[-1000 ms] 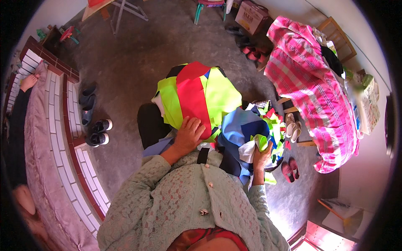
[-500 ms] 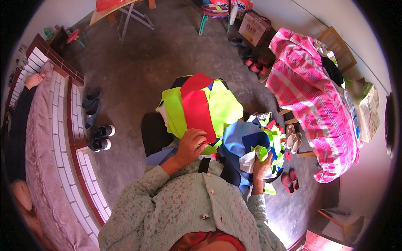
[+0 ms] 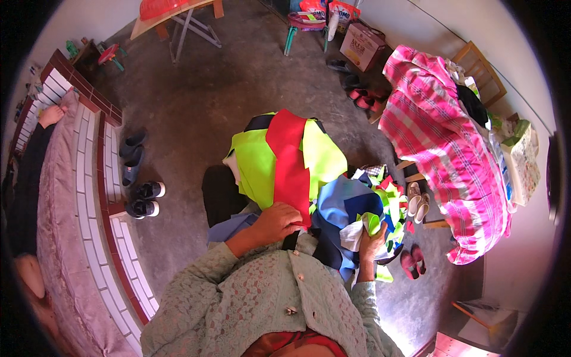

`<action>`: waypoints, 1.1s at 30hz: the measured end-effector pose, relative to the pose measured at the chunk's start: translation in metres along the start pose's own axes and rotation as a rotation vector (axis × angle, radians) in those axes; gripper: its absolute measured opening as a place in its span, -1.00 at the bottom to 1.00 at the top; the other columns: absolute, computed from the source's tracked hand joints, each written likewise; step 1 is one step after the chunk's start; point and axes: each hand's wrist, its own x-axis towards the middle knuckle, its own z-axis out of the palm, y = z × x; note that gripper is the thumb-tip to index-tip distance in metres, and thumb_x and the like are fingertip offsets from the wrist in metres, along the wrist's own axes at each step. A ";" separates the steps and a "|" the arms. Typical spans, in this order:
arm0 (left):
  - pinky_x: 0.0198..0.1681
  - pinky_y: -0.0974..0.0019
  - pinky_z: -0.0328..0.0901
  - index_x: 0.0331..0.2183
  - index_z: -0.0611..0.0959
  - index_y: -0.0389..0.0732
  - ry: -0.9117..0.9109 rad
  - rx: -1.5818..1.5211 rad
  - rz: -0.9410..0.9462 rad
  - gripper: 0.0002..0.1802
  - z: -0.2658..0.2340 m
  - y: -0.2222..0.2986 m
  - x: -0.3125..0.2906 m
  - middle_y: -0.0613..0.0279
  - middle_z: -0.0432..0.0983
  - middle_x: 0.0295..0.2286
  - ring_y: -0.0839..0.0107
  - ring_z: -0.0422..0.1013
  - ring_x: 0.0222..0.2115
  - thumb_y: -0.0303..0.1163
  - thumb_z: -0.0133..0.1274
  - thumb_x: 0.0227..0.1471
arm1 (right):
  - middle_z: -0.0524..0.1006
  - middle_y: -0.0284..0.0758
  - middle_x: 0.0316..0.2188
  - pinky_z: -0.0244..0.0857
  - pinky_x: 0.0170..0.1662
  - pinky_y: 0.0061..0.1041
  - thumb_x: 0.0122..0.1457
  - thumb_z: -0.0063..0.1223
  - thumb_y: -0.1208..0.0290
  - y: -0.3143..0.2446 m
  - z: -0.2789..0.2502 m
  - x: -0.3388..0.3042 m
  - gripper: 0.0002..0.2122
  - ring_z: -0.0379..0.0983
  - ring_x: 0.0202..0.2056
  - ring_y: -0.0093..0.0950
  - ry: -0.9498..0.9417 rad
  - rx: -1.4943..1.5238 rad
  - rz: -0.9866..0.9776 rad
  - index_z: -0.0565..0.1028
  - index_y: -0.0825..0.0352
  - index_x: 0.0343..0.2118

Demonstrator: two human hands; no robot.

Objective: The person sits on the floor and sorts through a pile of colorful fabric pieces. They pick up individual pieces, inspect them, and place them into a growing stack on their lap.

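Red cloth (image 3: 291,172) is lying as a long strip over the yellow-green cloth (image 3: 253,163), just ahead of your body. Its long axis is running away from you, the far end pointing forward and leaning slightly to your left, the near end reaching your left hand (image 3: 276,221). There your fingers are curling closed, pinching the strip's near edge. Your right hand (image 3: 371,241) is gripping a white scrap (image 3: 351,236) and a green scrap (image 3: 372,222), beside the blue cloth (image 3: 334,199). Multicoloured scraps (image 3: 392,202) are sitting in a heap just beyond it, and maroon shoes (image 3: 408,264) are resting on the floor to your right.
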 end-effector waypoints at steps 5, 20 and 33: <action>-0.32 0.20 0.22 -0.47 0.52 -0.16 -0.048 -0.088 -0.038 -0.76 0.001 0.001 -0.001 0.26 0.45 -0.47 0.19 0.35 -0.40 -0.29 0.18 -0.24 | 0.45 0.05 -0.31 0.24 -0.21 -0.22 -0.12 0.17 0.45 -0.001 -0.001 0.000 -0.48 0.38 -0.26 0.02 -0.027 0.004 0.020 0.26 0.39 -0.05; 0.13 -0.04 -0.09 -0.05 0.37 -0.25 0.232 0.565 -0.110 -0.43 -0.025 -0.041 0.123 -0.04 0.16 0.03 0.06 -0.02 0.13 -0.13 0.03 -0.06 | 0.45 0.00 -0.39 0.26 -0.28 -0.22 -0.12 0.18 0.44 0.000 0.003 0.001 -0.55 0.40 -0.31 0.02 0.028 -0.005 -0.035 0.27 0.34 -0.14; 0.21 -0.03 -0.38 0.14 0.14 -0.21 -0.043 0.727 -0.291 -0.16 0.021 -0.087 0.109 -0.07 -0.11 0.16 0.11 -0.26 0.21 0.15 -0.16 -0.02 | 0.47 -0.01 -0.41 0.26 -0.34 -0.20 -0.12 0.21 0.38 0.000 0.001 -0.003 -0.57 0.41 -0.35 -0.01 -0.006 0.014 0.093 0.32 0.34 -0.16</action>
